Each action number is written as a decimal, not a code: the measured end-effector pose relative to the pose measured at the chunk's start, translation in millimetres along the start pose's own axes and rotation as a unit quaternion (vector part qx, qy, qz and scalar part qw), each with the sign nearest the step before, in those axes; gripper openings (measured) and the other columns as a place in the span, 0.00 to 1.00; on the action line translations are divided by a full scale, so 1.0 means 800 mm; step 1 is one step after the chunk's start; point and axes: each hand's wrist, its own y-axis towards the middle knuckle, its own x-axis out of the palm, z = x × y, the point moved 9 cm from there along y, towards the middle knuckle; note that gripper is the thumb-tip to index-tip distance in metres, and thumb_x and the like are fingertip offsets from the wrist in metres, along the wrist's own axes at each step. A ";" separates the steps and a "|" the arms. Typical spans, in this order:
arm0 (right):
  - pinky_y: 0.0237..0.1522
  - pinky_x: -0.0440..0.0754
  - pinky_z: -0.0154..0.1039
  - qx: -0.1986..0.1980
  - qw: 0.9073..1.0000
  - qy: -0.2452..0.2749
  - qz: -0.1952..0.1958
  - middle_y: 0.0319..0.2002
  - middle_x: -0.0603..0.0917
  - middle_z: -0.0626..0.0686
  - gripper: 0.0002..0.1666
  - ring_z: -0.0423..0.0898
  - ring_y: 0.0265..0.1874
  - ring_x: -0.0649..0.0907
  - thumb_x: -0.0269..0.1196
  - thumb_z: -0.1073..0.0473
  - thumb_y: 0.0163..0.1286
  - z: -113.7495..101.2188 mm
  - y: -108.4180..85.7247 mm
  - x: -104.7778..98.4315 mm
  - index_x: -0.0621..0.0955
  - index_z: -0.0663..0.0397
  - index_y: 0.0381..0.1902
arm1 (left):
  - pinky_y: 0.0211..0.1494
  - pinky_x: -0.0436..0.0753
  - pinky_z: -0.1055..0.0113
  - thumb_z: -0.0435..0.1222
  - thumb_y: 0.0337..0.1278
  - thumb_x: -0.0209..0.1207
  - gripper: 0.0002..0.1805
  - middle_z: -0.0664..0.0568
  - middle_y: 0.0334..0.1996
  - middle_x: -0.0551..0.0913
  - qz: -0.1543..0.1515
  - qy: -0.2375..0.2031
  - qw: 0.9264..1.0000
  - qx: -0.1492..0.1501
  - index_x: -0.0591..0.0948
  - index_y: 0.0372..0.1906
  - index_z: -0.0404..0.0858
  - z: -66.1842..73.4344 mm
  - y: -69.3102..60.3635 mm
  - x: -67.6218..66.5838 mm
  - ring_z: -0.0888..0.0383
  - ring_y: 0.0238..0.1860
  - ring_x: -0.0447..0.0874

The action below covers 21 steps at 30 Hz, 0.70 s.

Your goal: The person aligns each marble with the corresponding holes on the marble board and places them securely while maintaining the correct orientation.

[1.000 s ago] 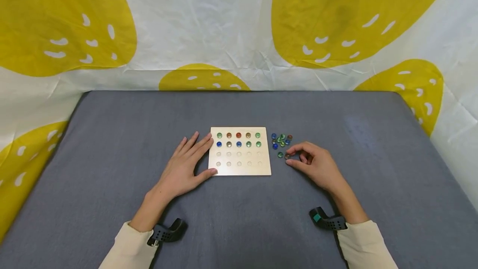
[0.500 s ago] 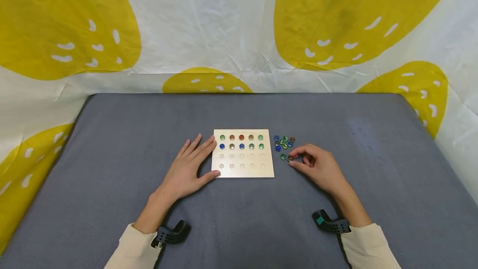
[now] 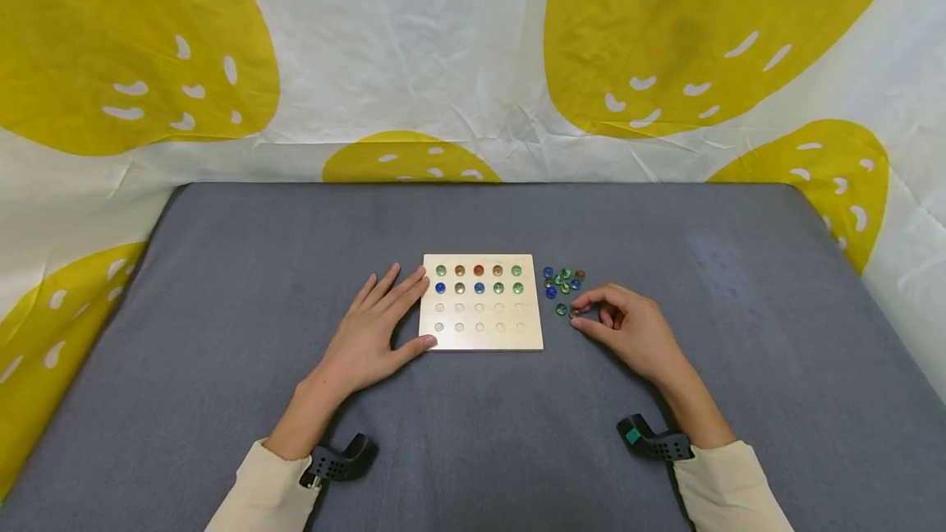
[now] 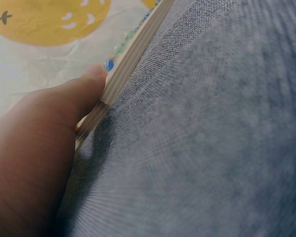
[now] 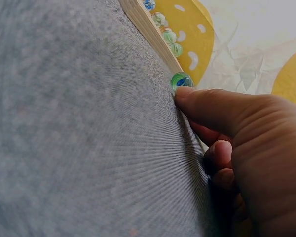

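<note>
My left hand (image 3: pixel 367 341) lies flat with spread fingers, fingertips and thumb on the left edge of a pale wooden board (image 3: pixel 479 341). In the left wrist view the thumb (image 4: pixel 86 91) rests at the board's corner. Glass marbles fill the board's two far rows, among them a red marble (image 3: pixel 479 270) and a blue marble (image 3: pixel 440 288); its two near rows are bare hollows. To the right of the board, my right hand (image 3: pixel 628 324) pinches a brownish marble (image 3: pixel 575 313) between thumb and forefinger, low at the cloth. The fingertips partly hide it. Beside it lies a green marble (image 3: pixel 561 309).
A loose cluster of marbles, green, blue and brown, including a blue marble (image 3: pixel 551 292), lies just off the board's right side. Grey cloth (image 3: pixel 473 433) covers the table. Behind stands a white curtain (image 3: pixel 414 39) with yellow fruit prints.
The head view has shifted slightly, so everything appears a little farther right and lower than a second ago. Both hands keep the same places beside the board and the marbles.
</note>
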 end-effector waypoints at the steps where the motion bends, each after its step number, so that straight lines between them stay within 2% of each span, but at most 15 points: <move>1: 0.19 0.64 0.31 -0.001 1.000 0.000 0.001 0.20 0.71 0.44 0.09 0.39 0.18 0.68 0.72 0.61 0.57 -0.001 0.000 0.000 0.85 0.46 0.37 | 0.74 0.44 0.49 0.63 0.61 0.51 0.42 0.53 0.73 0.59 0.000 0.000 1.000 0.000 0.61 0.74 0.43 0.000 0.000 0.000 0.47 0.74 0.48; 11: 0.19 0.64 0.31 -0.001 1.000 -0.002 -0.001 0.20 0.71 0.44 0.09 0.39 0.17 0.68 0.72 0.61 0.57 0.000 -0.001 0.000 0.85 0.46 0.36 | 0.73 0.46 0.48 0.63 0.61 0.51 0.42 0.52 0.72 0.60 0.007 -0.002 1.000 0.005 0.63 0.73 0.42 0.003 0.000 -0.003 0.45 0.73 0.50; 21: 0.19 0.64 0.30 -0.046 0.999 0.007 0.009 0.21 0.72 0.43 0.10 0.38 0.19 0.69 0.72 0.65 0.56 -0.008 -0.002 -0.002 0.85 0.47 0.36 | 0.73 0.45 0.49 0.62 0.61 0.52 0.42 0.52 0.72 0.60 0.004 0.002 1.000 0.004 0.62 0.73 0.42 0.002 0.000 -0.002 0.46 0.73 0.49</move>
